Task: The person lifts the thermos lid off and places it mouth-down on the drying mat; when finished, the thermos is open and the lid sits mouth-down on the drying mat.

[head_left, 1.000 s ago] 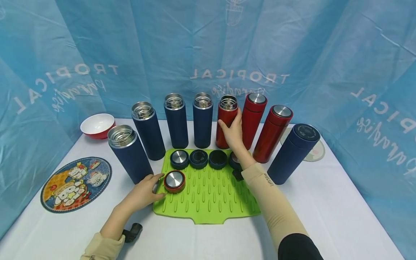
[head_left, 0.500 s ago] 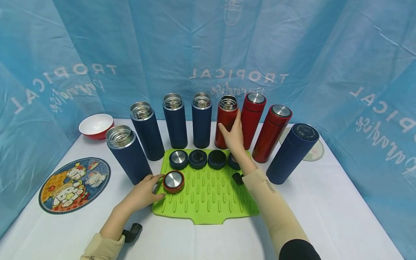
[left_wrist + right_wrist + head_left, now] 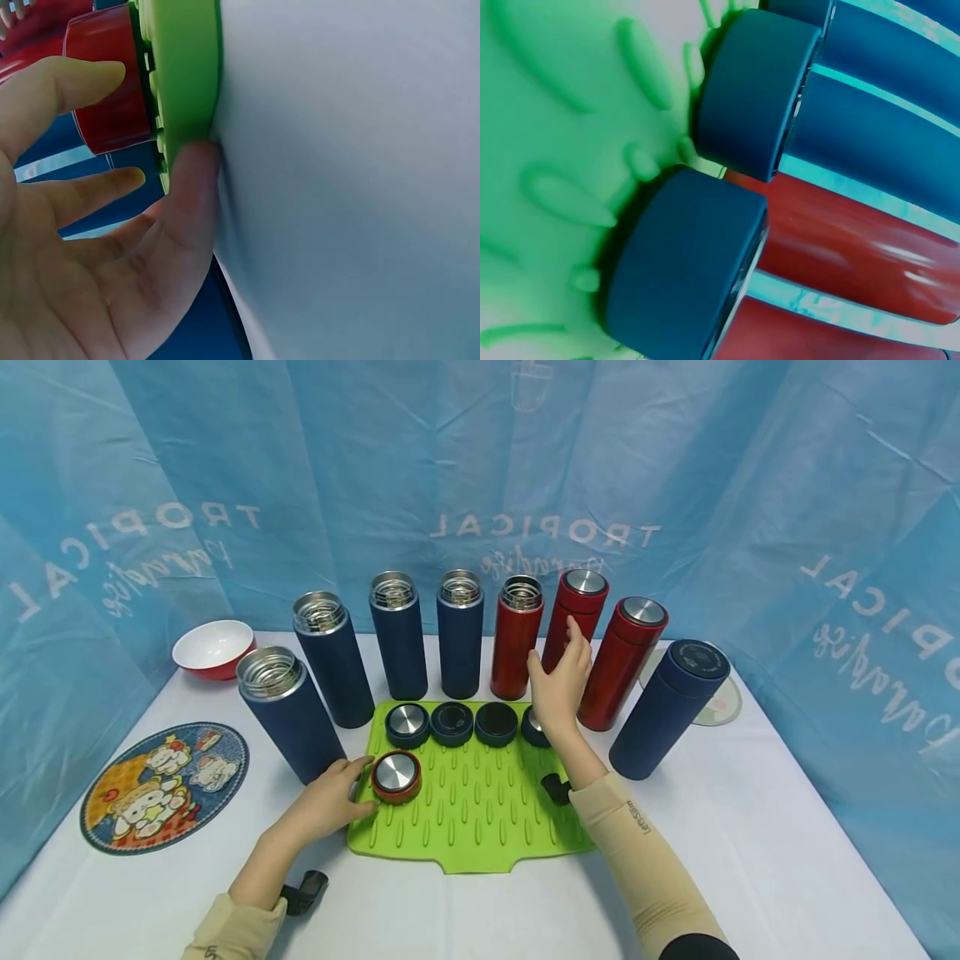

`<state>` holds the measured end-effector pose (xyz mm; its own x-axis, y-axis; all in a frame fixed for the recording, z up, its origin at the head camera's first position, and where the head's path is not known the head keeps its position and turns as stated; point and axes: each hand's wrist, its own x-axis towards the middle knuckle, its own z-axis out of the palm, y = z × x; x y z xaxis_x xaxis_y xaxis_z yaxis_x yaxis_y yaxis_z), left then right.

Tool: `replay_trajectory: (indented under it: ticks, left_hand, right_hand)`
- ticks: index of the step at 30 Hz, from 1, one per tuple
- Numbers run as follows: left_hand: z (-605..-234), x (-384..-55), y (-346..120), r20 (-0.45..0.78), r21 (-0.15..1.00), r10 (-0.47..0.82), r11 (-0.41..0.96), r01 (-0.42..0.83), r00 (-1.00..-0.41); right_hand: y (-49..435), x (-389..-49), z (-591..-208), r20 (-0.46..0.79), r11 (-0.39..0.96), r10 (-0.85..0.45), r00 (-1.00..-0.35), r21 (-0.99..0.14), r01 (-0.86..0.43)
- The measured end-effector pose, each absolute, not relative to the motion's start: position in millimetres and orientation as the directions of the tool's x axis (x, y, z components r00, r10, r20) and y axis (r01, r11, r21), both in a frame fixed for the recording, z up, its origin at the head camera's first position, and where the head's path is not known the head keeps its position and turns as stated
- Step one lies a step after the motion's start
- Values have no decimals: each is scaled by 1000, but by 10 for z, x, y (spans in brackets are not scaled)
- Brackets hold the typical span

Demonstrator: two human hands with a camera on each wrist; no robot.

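My left hand [image 3: 330,803] lies at the left edge of the green mat [image 3: 480,839], fingers spread beside a red lid [image 3: 396,773] with a silver top. In the left wrist view the thumb overlaps the side of that lid, and a finger touches the mat's edge. My right hand [image 3: 561,689] hovers over the mat's back right corner, fingers apart and holding nothing. Behind it stand a lidless red thermos bottle [image 3: 514,647] and two capped red bottles, one [image 3: 576,610] partly hidden by the fingers. Below the hand sits a navy lid [image 3: 686,259].
Several navy lids line the mat's back, one [image 3: 407,723] silver-topped. Lidless navy bottles [image 3: 461,643] stand behind and left; a capped navy bottle [image 3: 667,710] stands right. A red-and-white bowl [image 3: 213,652] and a cartoon placemat [image 3: 165,789] lie left, a pale round mat [image 3: 723,706] right.
My right hand has let go of the lidless red bottle and drawn back to the right, toward me. The bottle stays standing. My left hand stays beside the red lid; the view shifts slightly.
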<state>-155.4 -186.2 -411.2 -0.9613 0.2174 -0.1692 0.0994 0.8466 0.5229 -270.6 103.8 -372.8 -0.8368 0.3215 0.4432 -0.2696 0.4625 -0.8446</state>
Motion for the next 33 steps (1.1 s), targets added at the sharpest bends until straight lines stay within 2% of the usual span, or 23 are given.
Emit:
replay_trajectory:
  ticks: [7,14,23,33]
  left_hand:
    - [-4124,-1580,-1877,-191,515,214,852,88,-958]
    - [-4127,-1577,-1881,-180,533,211,842,85,-961]
    - [-4114,-1558,-1863,-162,549,215,830,93,-963]
    - [-4126,-1553,-1872,-172,559,211,825,81,-962]
  right_hand:
    - [1076,-2735,-3766,440,477,362,-822,-845,-242]
    - [1112,-2910,-3814,385,391,389,-837,-892,-228]
    - [1147,-3162,-3865,303,335,493,-815,-931,-144]
    - [1095,-3200,-3858,333,397,558,-760,-912,-108]
